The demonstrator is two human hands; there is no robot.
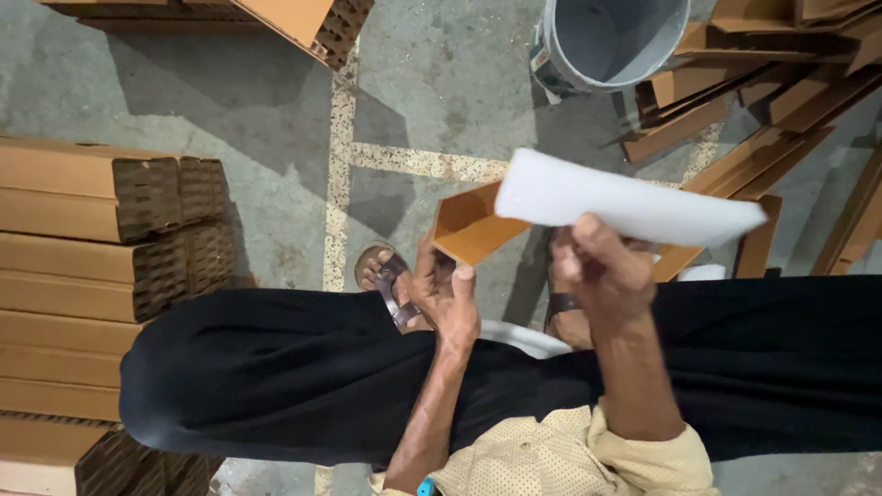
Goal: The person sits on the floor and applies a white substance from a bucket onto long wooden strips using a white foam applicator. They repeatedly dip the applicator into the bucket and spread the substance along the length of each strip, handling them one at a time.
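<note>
While the left hand (446, 298) grips the orange cardboard strip (473, 225), the right hand (602, 262) pinches a white sheet (625, 200) (at three o'clock); aligning edges squarely looks wise.

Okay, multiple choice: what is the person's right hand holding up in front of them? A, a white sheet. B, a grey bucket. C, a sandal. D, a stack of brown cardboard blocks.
A: the right hand grips the lower edge of a white sheet, which lies over the orange-brown folded piece held by the left hand; the grey bucket stands apart on the floor.
</note>
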